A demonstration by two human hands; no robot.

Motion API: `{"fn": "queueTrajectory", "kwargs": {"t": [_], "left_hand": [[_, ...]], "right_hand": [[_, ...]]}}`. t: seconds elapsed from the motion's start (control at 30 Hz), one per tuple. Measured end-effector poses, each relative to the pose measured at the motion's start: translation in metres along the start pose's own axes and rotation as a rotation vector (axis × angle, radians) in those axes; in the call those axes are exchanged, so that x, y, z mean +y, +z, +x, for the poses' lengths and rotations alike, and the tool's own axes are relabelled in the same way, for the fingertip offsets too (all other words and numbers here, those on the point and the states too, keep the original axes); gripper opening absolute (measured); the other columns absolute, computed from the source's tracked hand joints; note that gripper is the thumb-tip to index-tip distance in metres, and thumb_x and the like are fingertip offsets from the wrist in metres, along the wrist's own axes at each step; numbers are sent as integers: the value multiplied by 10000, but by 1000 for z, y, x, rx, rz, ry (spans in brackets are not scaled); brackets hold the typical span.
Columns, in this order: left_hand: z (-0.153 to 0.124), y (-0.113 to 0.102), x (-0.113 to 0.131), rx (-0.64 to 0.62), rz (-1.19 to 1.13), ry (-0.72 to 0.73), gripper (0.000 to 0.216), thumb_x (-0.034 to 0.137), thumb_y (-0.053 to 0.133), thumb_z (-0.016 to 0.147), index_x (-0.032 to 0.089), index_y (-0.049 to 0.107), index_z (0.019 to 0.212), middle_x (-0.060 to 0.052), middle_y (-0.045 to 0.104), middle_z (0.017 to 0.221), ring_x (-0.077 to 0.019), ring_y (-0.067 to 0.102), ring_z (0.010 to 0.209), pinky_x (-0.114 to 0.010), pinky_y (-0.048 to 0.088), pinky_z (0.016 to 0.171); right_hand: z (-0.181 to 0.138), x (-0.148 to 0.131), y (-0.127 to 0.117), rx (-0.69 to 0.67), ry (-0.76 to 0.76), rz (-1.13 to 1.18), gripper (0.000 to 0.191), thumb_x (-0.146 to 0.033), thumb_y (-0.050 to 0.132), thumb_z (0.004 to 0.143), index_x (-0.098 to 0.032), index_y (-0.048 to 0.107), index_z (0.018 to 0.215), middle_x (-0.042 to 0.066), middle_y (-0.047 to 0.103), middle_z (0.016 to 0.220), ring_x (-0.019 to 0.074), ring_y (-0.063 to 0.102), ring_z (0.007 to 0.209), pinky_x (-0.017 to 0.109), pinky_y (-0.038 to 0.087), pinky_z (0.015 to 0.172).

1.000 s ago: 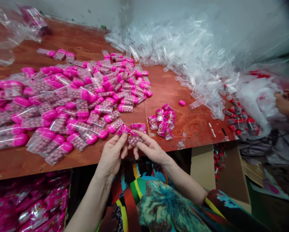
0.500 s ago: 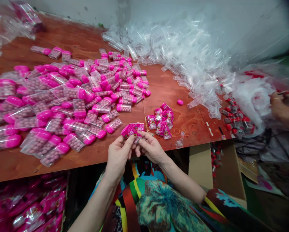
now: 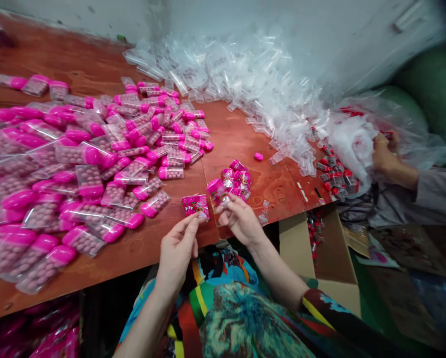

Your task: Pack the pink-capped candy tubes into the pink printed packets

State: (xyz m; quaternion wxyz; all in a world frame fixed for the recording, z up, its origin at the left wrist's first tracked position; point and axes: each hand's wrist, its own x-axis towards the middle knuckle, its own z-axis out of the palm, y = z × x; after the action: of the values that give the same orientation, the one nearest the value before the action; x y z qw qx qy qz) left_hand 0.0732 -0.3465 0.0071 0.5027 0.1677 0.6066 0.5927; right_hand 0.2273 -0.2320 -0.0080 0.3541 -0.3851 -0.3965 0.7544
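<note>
My left hand (image 3: 178,246) pinches a flat pink printed sticker sheet (image 3: 195,205) just above the front edge of the brown wooden table (image 3: 245,134). My right hand (image 3: 241,219) is closed on a small pink wrapped packet (image 3: 218,191), beside a little pile of the same pink packets (image 3: 235,180). A wide heap of clear cases filled with pink balls and capped in pink (image 3: 84,159) covers the table to the left of both hands.
A mound of empty clear plastic cases (image 3: 252,84) lies along the back wall. Red-capped filled cases (image 3: 332,171) sit at the right edge, next to another person's hand (image 3: 385,154) in a clear bag. A cardboard box (image 3: 319,248) stands below the table.
My hands, together on one pink bundle earlier, have come apart: the left keeps a sticker sheet, the right has moved right toward the packet pile. The view has swung right.
</note>
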Motion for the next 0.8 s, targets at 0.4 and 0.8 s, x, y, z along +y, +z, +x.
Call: {"fn": "queueTrajectory", "kwargs": {"t": [0.4,0.8], "left_hand": [[12,-32,0,191,14,48,404,529,879,781,155,792,907,-73,776,825,-74,454,409,-221,330,406],[7,-54,-10,201,135,14,508,572,765,818,107,771,1023,-84,786,864,-84,481,419,-244,372,433]], "right_hand": [[40,12,62,-222,-630,-996,201,-199,573,1076,-210,764,1137,98,752,1091,249,700,1051,395,560,963],[67,13,120,-517,-591,-1506,146,-255,633,1091,-179,738,1157,163,694,1315,320,598,1239,488,462,1051]]}}
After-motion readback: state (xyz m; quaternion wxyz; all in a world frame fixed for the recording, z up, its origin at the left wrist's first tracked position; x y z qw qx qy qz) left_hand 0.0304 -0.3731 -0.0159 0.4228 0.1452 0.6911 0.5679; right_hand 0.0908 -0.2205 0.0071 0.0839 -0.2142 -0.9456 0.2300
